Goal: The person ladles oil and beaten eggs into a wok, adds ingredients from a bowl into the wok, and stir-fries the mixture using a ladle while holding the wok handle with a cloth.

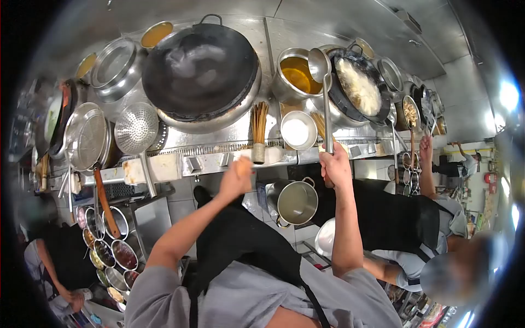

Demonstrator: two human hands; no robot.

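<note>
My right hand (335, 165) is closed around the long metal handle of a ladle (318, 64), its bowl beside a pot of amber liquid (299, 75). Motion blurs my left hand (236, 177) in front of the counter edge, near a bamboo brush (259, 131); its fingers and anything in them cannot be made out. Beyond it a large dark wok (200, 71) sits on the stove, with no food visible inside. A small bowl of white contents (298, 130) stands between the brush and the ladle handle.
A second wok (358, 87) holds pale food at the right. Strainers (135, 128) rest at the left, above bowls of ingredients (124, 255). A pot of cloudy liquid (297, 202) stands below the counter. One person (404, 213) is close on the right, another (60, 257) at the far left.
</note>
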